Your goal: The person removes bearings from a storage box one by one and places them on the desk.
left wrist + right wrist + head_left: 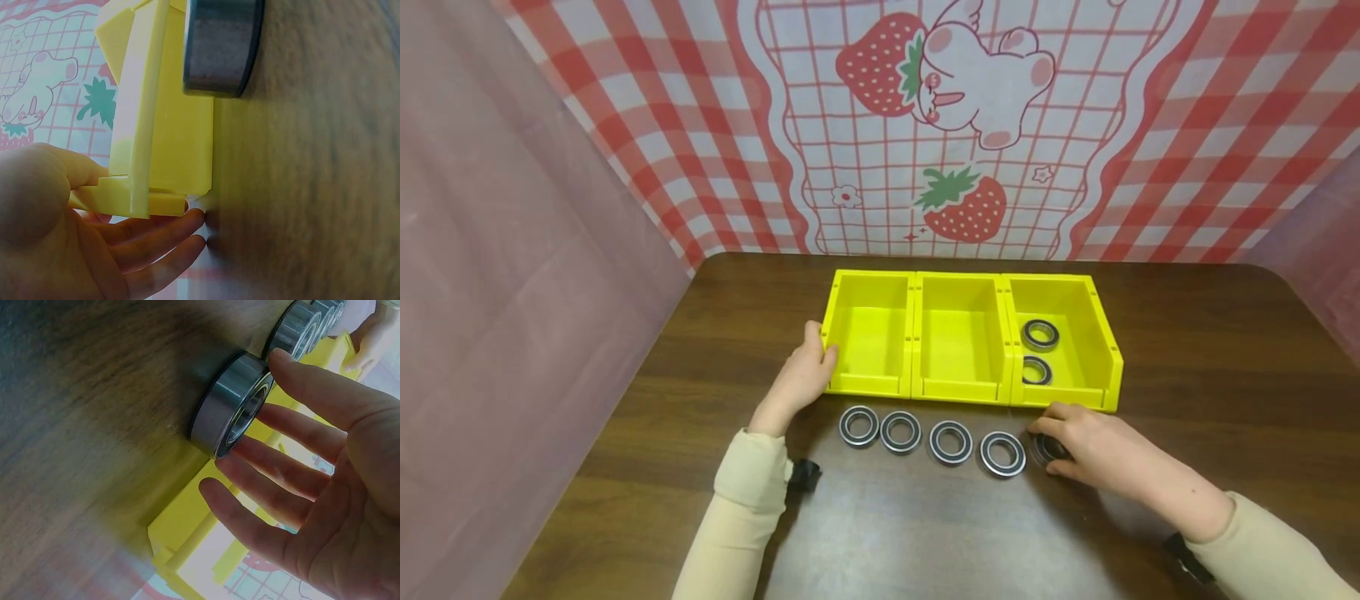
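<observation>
Three yellow bins stand joined side by side: left bin (871,386), middle bin (961,390) and right bin (1060,397). My left hand (802,367) holds the left bin's outer side wall, thumb over the rim and fingers outside, as the left wrist view shows. My right hand (1093,446) is over a ball bearing (228,403) lying flat on the table before the right bin. Its fingers (250,540) are spread around that bearing, thumb near one edge; firm contact cannot be made out. Two bearings, including the rear bearing (1041,322), lie in the right bin.
Several more bearings lie in a row before the bins, among them the leftmost bearing (844,426) and the one nearest my right hand, a bearing (1002,472). They rest on a brown wooden table (917,533). A checked strawberry-print cloth (700,108) hangs behind.
</observation>
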Available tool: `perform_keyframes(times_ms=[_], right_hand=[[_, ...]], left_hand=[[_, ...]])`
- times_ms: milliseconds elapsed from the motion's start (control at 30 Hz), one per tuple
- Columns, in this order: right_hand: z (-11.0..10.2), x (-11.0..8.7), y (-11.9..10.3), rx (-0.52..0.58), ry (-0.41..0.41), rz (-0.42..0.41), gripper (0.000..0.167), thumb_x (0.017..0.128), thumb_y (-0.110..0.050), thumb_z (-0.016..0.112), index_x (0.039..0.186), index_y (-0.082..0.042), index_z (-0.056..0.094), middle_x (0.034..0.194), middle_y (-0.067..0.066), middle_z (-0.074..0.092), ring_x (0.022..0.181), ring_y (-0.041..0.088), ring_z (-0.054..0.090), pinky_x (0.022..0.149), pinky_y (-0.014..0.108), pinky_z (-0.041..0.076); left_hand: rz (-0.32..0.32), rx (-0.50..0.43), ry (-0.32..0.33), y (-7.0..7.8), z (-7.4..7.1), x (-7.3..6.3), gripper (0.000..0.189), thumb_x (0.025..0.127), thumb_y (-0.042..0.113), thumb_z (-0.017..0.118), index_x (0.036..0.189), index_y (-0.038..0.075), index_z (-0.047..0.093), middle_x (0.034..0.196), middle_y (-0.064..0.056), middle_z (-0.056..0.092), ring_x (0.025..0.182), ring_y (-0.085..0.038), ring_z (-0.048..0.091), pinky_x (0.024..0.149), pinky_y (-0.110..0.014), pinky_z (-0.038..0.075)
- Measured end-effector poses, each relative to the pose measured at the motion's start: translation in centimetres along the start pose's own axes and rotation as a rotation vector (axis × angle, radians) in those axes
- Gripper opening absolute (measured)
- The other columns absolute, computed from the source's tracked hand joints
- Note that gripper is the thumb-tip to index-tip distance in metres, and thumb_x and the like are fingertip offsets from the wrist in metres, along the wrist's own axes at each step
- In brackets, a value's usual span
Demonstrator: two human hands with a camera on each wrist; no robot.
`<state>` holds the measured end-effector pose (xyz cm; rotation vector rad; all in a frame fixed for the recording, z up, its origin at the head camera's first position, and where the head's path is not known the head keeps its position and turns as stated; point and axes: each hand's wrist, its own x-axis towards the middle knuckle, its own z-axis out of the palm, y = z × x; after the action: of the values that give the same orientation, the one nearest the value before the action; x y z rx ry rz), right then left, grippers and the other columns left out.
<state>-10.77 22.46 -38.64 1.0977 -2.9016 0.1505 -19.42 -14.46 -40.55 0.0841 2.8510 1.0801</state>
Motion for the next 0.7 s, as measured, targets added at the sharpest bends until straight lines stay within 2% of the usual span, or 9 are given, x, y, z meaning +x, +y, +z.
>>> perform_keyframes(times_ms=[400, 700], right_hand=[[-0.56, 0.03, -0.08, -0.006, 0.028, 0.020, 0.033, 0.065, -0.022, 0.079, 0.093, -0.013, 0.065, 0.079, -0.006, 0.049, 0.065, 0.007, 0.049, 0.053, 0.027, 0.043], [-0.77, 0.37, -0.10, -0.022, 0.092, 0.044, 0.020, 0.069, -0.016, 0.077, 0.079, -0.017, 0.060, 0.075, -0.008, 0.049, 0.061, 0.006, 0.047, 0.051, 0.026, 0.042]], left_hand=[[-0.017, 0.002, -0.003, 0.02, -0.03, -0.03, 0.033, 0.095, 0.025, 0.038, 0.120, 0.008, 0.026, 0.086, -0.018, 0.055, 0.069, -0.026, 0.052, 0.062, -0.035, 0.042], [-0.008, 0.000, 0.002, 0.08, -0.02, -0.06, 0.032, 0.095, 0.024, 0.038, 0.119, 0.008, 0.026, 0.086, -0.018, 0.055, 0.070, -0.026, 0.052, 0.063, -0.036, 0.042]])
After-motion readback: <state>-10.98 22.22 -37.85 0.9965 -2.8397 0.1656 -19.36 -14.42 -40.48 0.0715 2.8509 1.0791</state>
